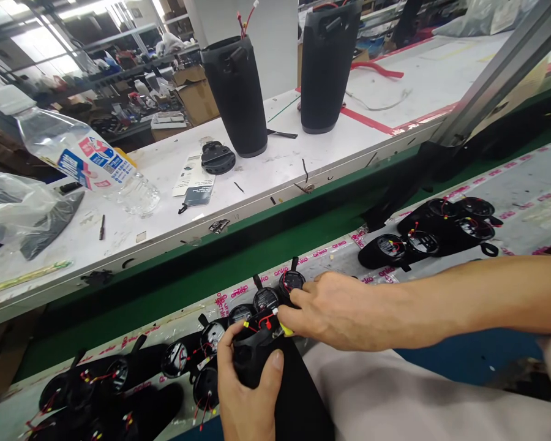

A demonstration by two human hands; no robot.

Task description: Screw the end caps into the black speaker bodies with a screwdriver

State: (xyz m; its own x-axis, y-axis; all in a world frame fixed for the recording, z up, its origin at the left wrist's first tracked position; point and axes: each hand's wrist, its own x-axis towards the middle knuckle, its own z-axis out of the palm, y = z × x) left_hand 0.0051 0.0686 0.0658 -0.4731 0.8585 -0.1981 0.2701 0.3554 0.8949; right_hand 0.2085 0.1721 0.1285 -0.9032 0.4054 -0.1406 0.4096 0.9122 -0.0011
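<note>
My left hand (248,392) wraps round the top end of a black cylindrical speaker (300,392), thumb on the near side and fingers on the far side. The speaker leans with its open end up and away from me. Red wires (265,321) and a small yellow plug (247,324) show at that opening. My right hand (340,309) is closed in a pinch at the rim, with a white wire connector (275,312) at its fingertips. A yellow piece (286,331) shows just under those fingers; its kind is unclear.
More open-ended black speakers lie on the taped lower surface, at left (80,389) and right (422,242). On the white bench (266,177) stand two upright speakers (236,98), a black end cap (218,158) and a tilted water bottle (87,153). A metal post (496,73) slants at right.
</note>
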